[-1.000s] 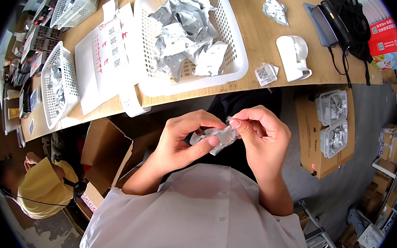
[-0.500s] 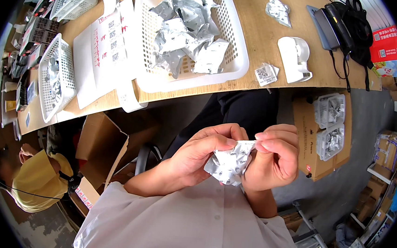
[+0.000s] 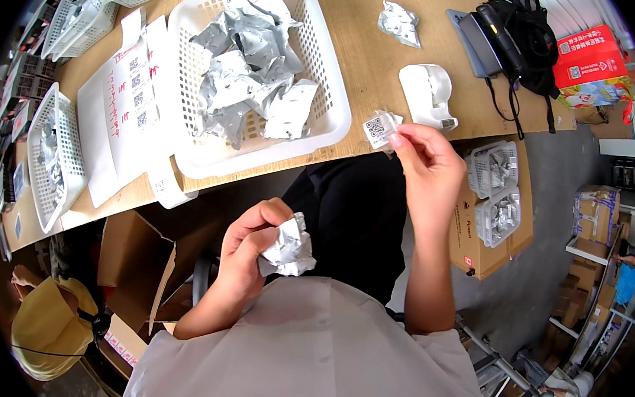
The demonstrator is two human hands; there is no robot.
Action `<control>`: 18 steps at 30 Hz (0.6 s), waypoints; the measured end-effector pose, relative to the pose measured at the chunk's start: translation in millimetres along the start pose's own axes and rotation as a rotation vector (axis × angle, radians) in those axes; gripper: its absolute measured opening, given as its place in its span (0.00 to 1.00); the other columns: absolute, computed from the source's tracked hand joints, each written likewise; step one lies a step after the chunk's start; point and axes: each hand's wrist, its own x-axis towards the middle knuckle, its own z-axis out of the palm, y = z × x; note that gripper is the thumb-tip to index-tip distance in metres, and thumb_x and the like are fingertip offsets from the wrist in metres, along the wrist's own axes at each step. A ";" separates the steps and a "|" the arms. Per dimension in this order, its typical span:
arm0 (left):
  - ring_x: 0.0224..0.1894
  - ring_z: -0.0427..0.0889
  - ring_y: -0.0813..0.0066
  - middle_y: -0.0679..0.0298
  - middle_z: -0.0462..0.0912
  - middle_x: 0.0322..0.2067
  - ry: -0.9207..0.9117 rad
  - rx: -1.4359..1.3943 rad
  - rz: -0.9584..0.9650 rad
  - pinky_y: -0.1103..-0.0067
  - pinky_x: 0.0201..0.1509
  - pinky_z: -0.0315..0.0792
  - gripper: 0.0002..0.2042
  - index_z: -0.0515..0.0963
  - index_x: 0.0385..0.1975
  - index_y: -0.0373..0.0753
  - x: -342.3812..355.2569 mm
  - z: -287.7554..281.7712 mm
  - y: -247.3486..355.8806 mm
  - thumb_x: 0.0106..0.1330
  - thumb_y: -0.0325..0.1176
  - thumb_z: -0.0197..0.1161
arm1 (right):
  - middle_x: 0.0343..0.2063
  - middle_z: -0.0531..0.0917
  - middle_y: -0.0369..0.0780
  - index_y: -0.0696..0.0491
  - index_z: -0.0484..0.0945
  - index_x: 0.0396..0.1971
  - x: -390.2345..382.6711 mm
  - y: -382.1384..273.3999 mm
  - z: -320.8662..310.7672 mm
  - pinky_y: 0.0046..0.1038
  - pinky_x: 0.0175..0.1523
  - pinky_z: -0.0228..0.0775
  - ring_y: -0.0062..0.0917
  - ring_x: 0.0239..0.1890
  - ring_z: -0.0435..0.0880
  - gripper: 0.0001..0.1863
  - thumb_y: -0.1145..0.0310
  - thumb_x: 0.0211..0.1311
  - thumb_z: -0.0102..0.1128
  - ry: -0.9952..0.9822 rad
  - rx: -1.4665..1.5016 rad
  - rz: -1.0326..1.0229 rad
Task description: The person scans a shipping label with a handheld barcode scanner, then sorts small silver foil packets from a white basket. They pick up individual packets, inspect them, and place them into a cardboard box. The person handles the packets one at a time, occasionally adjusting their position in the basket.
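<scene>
My left hand, in front of my lap, is closed around a crumpled silver foil packet. Over the table's front edge, my right hand pinches the corner of a small clear piece with a white square-code label between thumb and fingertips. Just beyond that hand stands a white tape dispenser. To the left, a large white perforated basket holds several silver foil packets. Farther back on the table lies one more foil packet by itself.
Left of the large basket are paper sheets with codes and red writing and a smaller white basket. A black strapped device lies back right. Clear trays sit on a carton. A person in yellow is at lower left.
My right hand has let go of the foil packet and reached forward to the labelled piece at the table edge. My left hand has kept the packet and moved left. The view has shifted.
</scene>
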 end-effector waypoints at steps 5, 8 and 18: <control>0.37 0.73 0.75 0.59 0.78 0.38 -0.019 0.127 0.050 0.78 0.42 0.69 0.07 0.76 0.33 0.35 -4.7 -10.5 6.8 0.67 0.30 0.53 | 0.35 0.90 0.43 0.59 0.87 0.40 7.2 5.8 18.3 0.34 0.44 0.82 0.36 0.34 0.88 0.07 0.81 0.64 0.75 -0.062 -0.362 -0.161; 0.37 0.74 0.75 0.59 0.79 0.38 -0.028 0.173 0.070 0.78 0.44 0.71 0.07 0.77 0.34 0.35 -4.8 -16.8 6.9 0.67 0.30 0.54 | 0.37 0.89 0.41 0.56 0.87 0.42 7.1 2.6 20.8 0.40 0.50 0.81 0.41 0.42 0.86 0.09 0.82 0.64 0.74 -0.036 -0.679 -0.500; 0.47 0.82 0.74 0.56 0.82 0.48 -0.252 0.316 0.213 0.77 0.53 0.76 0.13 0.82 0.53 0.30 9.7 -15.2 21.2 0.72 0.28 0.68 | 0.42 0.82 0.44 0.49 0.86 0.61 0.8 -7.1 23.8 0.43 0.47 0.83 0.41 0.41 0.88 0.24 0.74 0.65 0.79 -0.027 -0.719 -0.177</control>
